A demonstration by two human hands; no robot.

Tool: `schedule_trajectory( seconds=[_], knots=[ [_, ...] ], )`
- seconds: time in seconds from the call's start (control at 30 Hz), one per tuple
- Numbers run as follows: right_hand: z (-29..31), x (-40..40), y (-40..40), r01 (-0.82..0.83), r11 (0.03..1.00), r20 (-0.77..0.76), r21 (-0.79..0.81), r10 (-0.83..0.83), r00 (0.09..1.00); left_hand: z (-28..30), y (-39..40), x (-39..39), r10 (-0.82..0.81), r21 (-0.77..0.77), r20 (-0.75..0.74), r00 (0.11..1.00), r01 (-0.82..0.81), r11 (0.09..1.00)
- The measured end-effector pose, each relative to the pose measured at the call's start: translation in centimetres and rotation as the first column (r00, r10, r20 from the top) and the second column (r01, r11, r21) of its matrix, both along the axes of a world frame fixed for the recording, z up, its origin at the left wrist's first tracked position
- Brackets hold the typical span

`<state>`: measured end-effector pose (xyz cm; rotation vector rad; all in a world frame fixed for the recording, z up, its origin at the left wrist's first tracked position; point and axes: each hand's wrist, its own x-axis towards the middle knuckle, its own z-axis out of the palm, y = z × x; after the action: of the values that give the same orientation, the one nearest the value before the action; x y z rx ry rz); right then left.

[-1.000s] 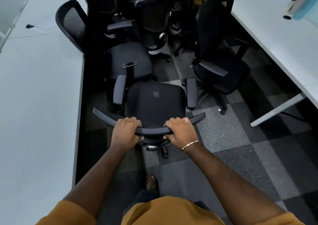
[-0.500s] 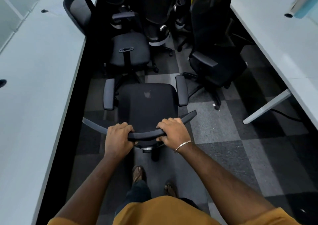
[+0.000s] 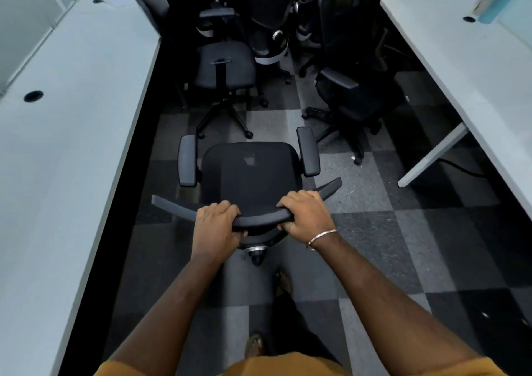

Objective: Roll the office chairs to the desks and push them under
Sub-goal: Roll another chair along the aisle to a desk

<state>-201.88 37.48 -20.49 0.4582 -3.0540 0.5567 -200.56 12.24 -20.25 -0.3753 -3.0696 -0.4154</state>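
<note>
A black office chair (image 3: 249, 174) stands in the aisle in front of me, seat facing away. My left hand (image 3: 216, 226) grips the curved top edge of its backrest left of centre. My right hand (image 3: 308, 216) grips the same edge right of centre, fingers curled over it. A long white desk (image 3: 66, 133) runs along the left of the aisle. Another white desk (image 3: 472, 67) runs along the right. The chair's base is mostly hidden under the seat.
Several more black office chairs crowd the far end of the aisle, one (image 3: 226, 70) ahead on the left and one (image 3: 354, 67) on the right. A white desk leg (image 3: 431, 157) slants to the checkered carpet on the right. My feet show below the chair.
The chair I hold has rolled backward toward me, away from the cluster of chairs, leaving a gap of carpet. Both hands keep the same grip on the backrest.
</note>
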Motion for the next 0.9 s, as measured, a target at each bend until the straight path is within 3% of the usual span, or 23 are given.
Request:
schedule_trajectory(
  seconds=[0.2, 0.63, 0.9],
  knots=[
    [0.6, 8.7, 2.1, 0.003, 0.999, 0.025, 0.041, -0.004, 1.000, 0.5, 1.5, 9.3, -0.067, 0.044, 0.004, 0.998, 0.066, 0.997],
    [-0.8, 28.4, 9.6, -0.013, 0.998, -0.072, 0.061, 0.017, 0.997, 0.5, 9.6, 30.0, -0.014, 0.009, -0.003, 1.000, 0.014, 1.000],
    [-0.1, 40.6, 13.0, 0.032, 0.997, -0.047, 0.064, -0.029, 0.998, 0.9, 13.7, 41.4, -0.007, 0.002, -0.006, 1.000, 0.007, 1.000]
  ],
)
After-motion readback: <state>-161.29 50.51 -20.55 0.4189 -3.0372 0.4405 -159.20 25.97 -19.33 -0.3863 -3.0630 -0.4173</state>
